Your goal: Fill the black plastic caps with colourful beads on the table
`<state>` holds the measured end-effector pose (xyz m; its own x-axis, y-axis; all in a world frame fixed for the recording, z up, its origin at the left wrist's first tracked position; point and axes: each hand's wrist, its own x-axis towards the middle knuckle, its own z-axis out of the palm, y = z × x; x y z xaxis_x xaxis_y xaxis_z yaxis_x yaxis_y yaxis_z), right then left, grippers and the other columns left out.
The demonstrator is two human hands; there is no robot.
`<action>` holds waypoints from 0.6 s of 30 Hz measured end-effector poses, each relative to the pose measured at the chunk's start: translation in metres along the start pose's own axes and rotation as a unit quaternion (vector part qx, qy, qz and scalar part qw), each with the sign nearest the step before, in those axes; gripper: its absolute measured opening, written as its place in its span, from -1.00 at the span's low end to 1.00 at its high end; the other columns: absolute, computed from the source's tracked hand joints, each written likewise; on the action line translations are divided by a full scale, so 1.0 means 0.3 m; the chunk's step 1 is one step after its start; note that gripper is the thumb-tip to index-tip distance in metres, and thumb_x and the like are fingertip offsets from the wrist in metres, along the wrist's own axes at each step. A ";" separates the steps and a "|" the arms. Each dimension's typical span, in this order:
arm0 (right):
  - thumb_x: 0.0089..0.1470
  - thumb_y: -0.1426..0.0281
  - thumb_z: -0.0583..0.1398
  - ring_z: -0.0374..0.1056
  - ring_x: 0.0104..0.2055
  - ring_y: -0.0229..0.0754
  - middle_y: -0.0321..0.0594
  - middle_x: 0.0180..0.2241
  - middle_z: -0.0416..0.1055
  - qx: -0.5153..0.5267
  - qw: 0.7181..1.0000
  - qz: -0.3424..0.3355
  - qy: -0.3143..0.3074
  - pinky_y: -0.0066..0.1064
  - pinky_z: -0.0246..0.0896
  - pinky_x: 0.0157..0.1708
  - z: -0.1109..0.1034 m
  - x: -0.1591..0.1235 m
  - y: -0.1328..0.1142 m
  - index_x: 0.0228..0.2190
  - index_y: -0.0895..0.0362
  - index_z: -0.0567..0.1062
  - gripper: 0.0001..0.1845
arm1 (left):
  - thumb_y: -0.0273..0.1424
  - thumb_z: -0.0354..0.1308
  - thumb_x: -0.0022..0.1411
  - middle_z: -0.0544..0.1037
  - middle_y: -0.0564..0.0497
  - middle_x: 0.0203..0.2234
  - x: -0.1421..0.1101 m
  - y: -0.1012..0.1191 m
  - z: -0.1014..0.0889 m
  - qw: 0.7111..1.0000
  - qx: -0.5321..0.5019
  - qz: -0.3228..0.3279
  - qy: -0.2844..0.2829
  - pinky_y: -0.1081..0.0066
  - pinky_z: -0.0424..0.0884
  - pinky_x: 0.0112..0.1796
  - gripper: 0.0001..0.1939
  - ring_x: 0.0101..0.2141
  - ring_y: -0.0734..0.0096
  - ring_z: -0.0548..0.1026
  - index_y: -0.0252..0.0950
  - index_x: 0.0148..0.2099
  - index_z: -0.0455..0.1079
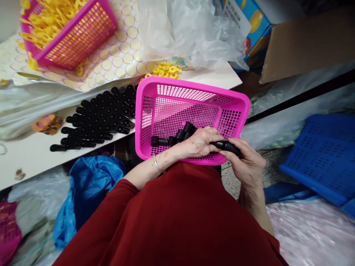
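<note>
A pink mesh basket (238, 107) rests on my lap against the table edge, with a few black plastic tubes (172, 140) lying in its bottom. My left hand (199, 142) reaches into the basket, its fingers closed round one end of a black tube piece (229, 146). My right hand (246, 162) is just outside the basket's near right corner, fingers pinched on the other end of the same black piece. A thin bracelet sits on my left wrist.
Many black tubes (102, 114) lie in rows on the white table (33, 155). A second pink basket (80, 40) of yellow rings stands at the back left, loose yellow rings (166, 70) behind the near basket. Clear plastic bags, a cardboard box (305, 40), a blue crate (321, 155) at right.
</note>
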<state>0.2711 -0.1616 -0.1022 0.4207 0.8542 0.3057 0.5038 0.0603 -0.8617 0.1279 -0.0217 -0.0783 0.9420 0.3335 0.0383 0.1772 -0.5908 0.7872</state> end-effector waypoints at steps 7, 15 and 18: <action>0.19 0.19 0.25 0.43 0.10 -0.06 -0.12 0.05 0.49 0.083 0.995 0.042 -0.034 -0.06 0.34 0.15 0.034 -0.014 0.041 0.15 -0.03 0.42 -0.49 | -0.42 0.41 0.10 0.64 -0.09 -0.15 -0.021 -0.014 -0.001 0.990 -0.102 0.009 0.100 0.28 0.45 -0.04 -0.59 -0.15 0.31 0.54 -0.31 0.03 0.56; -0.02 0.14 0.39 0.47 0.00 -0.10 -0.16 -0.09 0.51 0.277 0.956 0.101 0.010 -0.17 0.43 0.04 0.128 -0.002 0.047 -0.08 0.01 0.51 -0.53 | -0.34 0.53 -0.12 0.62 -0.05 -0.26 -0.053 -0.041 0.018 0.949 -0.233 -0.038 0.209 0.24 0.47 -0.10 -0.56 -0.22 0.34 0.53 -0.29 -0.14 0.60; -0.08 0.14 0.43 0.44 -0.01 -0.10 -0.17 -0.11 0.49 0.253 0.962 0.104 0.022 -0.17 0.40 0.06 0.119 -0.002 0.040 -0.14 0.02 0.56 -0.55 | -0.34 0.51 -0.07 0.59 -0.01 -0.31 -0.054 -0.040 0.026 0.940 -0.287 -0.050 0.176 0.31 0.47 -0.17 -0.61 -0.28 0.40 0.51 -0.31 -0.16 0.56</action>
<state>0.2499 -0.1429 -0.1271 0.5104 0.8525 0.1124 -0.0218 0.1436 -0.9894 0.1129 -0.0257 -0.0930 0.7585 0.6480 0.0692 -0.0188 -0.0844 0.9963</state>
